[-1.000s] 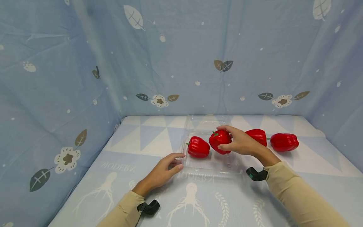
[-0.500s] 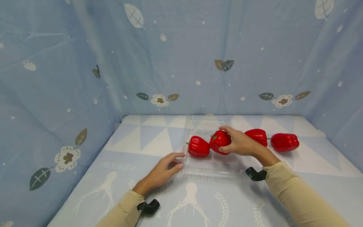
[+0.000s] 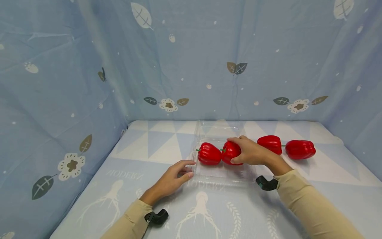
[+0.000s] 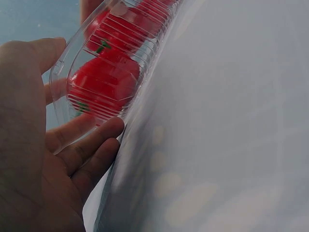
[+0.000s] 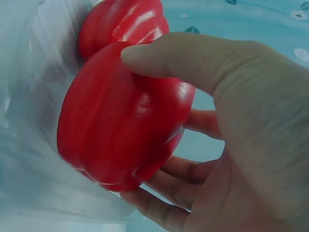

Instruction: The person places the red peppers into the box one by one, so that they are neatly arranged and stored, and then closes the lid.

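My right hand [image 3: 253, 152] grips a red bell pepper [image 3: 230, 153], thumb on the near side and fingers around the far side. That pepper lies low inside a clear plastic clamshell box [image 3: 215, 172], its green stem pointing left. Beside it on the left, a second red bell pepper [image 3: 209, 154] lies on its side in the box. My left hand [image 3: 171, 180] is at the box's left wall, thumb and fingers spread apart. In the left wrist view its fingertips [image 4: 113, 126] touch the ribbed clear wall [image 4: 145, 53], with both peppers showing through.
Two more red bell peppers, a nearer one [image 3: 270, 144] and a farther one [image 3: 299, 149], lie on the table to the right of the box. The box's clear lid [image 3: 219, 127] stands open toward the back. Blue patterned cloth [image 3: 191, 66] walls the table.
My right hand has lowered its pepper and turned it from tilted to lying on its side, close against the first pepper. The left hand has stayed at the box wall.
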The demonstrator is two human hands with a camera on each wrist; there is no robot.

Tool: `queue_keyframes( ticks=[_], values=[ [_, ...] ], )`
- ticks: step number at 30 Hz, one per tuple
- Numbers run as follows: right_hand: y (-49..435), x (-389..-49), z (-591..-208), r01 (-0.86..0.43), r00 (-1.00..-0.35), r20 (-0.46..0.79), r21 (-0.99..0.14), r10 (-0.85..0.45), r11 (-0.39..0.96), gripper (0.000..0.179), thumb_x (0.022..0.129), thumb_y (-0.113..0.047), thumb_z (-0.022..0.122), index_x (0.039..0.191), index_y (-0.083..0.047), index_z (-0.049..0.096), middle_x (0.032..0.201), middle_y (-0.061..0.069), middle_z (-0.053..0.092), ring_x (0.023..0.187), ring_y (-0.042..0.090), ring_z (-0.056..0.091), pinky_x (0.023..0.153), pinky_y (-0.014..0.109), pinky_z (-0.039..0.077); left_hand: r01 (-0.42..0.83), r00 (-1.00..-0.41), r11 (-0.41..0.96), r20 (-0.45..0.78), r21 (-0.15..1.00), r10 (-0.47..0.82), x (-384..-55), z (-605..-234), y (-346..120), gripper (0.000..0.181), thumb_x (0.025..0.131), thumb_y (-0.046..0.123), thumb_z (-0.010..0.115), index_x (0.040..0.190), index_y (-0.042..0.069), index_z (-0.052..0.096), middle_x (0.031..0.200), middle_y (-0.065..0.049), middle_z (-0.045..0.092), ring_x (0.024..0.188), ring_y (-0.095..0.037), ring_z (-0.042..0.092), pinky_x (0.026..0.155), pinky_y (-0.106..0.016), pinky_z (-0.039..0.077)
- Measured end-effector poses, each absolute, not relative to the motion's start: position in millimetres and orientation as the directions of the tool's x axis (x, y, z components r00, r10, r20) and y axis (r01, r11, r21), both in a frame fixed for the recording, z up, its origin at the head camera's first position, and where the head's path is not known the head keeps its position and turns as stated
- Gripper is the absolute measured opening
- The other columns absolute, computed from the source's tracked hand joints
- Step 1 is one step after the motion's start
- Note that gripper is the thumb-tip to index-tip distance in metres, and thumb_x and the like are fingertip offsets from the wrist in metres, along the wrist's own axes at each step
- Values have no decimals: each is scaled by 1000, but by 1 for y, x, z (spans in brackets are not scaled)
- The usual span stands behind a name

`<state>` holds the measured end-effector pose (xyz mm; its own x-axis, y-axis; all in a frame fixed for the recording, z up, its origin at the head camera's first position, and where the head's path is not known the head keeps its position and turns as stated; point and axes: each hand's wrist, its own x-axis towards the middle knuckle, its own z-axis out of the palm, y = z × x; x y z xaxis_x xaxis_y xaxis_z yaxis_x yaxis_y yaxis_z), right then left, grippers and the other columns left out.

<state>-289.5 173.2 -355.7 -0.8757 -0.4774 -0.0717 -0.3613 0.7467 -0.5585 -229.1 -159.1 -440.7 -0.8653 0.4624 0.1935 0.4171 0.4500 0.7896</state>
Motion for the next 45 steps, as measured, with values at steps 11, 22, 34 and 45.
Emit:
queue_keyframes(
  ticks=[11, 22, 34, 45],
  values=[
    [171, -290, -359, -387, -875, -64, -504, -480, 772, 85, 78, -26, 86, 150, -11, 44, 127, 14, 54, 115, 33, 53, 82, 44, 58, 410, -867, 453, 184, 792, 463, -228, -440, -159, 49, 100, 37, 62, 143, 15, 53, 138, -3, 57, 116, -15, 62, 100, -41, 50],
    [168, -288, -358, -369, -890, -70, -468, -450, 803, 86, 76, -27, 88, 149, -11, 46, 127, 15, 54, 116, 35, 52, 80, 45, 59, 398, -873, 460, 175, 794, 455, -228, -439, -158, 47, 101, 34, 62, 144, 17, 53, 136, -2, 58, 114, -15, 62, 99, -41, 50],
    [167, -284, -359, -384, -899, -37, -411, -436, 827, 84, 76, -25, 87, 149, -12, 48, 127, 17, 54, 115, 35, 53, 81, 47, 59, 393, -872, 460, 165, 796, 460, -228, -438, -157, 48, 100, 34, 62, 144, 16, 52, 138, -4, 57, 115, -14, 62, 100, -39, 50],
    [170, -288, -361, -403, -894, -14, -410, -448, 818, 83, 76, -22, 87, 148, -8, 48, 126, 20, 53, 116, 37, 52, 83, 49, 58, 395, -873, 461, 167, 795, 459, -228, -441, -158, 44, 102, 31, 61, 144, 19, 53, 137, -1, 58, 114, -15, 62, 100, -41, 50]
  ],
)
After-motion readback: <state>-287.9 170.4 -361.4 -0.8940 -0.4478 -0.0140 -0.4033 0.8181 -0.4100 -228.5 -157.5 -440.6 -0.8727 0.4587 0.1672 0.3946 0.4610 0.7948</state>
